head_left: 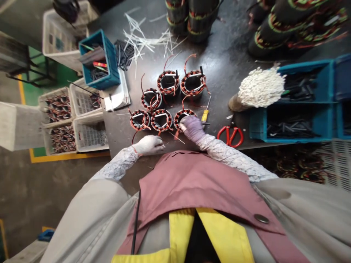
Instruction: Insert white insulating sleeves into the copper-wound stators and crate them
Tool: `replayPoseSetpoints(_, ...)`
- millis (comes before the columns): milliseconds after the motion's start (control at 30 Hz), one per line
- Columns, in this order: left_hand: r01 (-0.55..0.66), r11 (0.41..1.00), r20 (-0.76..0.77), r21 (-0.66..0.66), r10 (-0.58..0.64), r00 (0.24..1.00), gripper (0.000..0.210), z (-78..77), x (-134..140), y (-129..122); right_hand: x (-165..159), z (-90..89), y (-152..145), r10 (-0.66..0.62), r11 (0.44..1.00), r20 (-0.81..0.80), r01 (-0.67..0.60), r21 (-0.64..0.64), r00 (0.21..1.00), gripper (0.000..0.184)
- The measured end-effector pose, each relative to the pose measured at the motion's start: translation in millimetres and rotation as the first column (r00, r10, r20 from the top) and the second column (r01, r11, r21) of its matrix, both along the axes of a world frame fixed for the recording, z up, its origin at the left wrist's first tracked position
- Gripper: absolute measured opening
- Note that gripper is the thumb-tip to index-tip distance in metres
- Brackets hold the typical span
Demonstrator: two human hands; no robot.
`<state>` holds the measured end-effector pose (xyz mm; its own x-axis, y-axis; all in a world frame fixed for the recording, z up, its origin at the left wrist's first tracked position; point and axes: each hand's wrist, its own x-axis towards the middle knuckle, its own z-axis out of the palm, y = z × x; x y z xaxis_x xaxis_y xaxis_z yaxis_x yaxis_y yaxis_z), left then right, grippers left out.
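Note:
My right hand (192, 128), in a purple glove with pale fingertips, is curled over the front rim of a wound motor stator (184, 114) with red and black windings. What its fingertips pinch is hidden. To the left, my left hand (149, 145), in a white glove, is closed just above the table edge, in front of another stator (161, 120); anything in its fingers is too small to name. Several more stators stand upright behind, with loose red leads and white strips across their openings. A yellow-handled screwdriver (205, 114) and red-handled scissors (230, 136) lie right of my right hand.
A bundle of white sticks (260, 87) leans beside blue bins (257, 126) of black pieces. White strips (148, 40) are scattered at the back, near stacked larger stators (203, 18). At left stand a blue box (111, 60) and white baskets (89, 133).

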<state>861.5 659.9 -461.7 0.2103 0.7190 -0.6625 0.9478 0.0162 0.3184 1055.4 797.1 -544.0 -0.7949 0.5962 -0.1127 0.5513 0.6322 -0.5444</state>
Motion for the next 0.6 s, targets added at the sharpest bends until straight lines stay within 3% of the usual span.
replayPoseSetpoints(100,-0.209,0.957,0.129,0.201,0.186,0.974,0.029,7.3,11,15,20,-3.0,6,-0.146,0.984,-0.153,0.16,0.081,0.977,0.032)
replayPoseSetpoints(167,-0.207,0.947,0.071,0.245,0.195,0.978,0.041,4.4,27,40,34,-1.8,6,-0.088,0.989,-0.14,0.104,0.109,0.986,0.031)
replayPoseSetpoints(233,-0.13,0.98,-0.009,0.153,0.132,0.991,0.048,-4.3,44,70,43,-0.1,0,0.004,0.993,-0.045,0.002,0.117,0.999,0.035)
replayPoseSetpoints(300,-0.087,0.995,-0.035,0.054,0.089,0.995,0.034,-15.1,57,97,45,0.1,-9,0.048,0.991,0.043,-0.053,0.126,0.998,0.044)
replayPoseSetpoints(400,-0.084,0.996,-0.014,0.005,0.084,0.996,0.014,-26.3,65,123,36,-3.9,-19,0.023,0.992,0.1,-0.035,0.123,0.995,0.044)
replayPoseSetpoints(500,-0.103,0.992,0.037,-0.073,0.106,0.994,0.012,-26.4,69,123,23,-12.0,-22,-0.04,0.997,0.081,0.034,0.073,0.996,0.036)
replayPoseSetpoints(600,-0.139,0.973,0.109,-0.185,0.161,0.981,0.019,-19.8,75,108,23,-24.4,-23,-0.118,0.993,-0.001,0.118,-0.027,0.993,0.033)
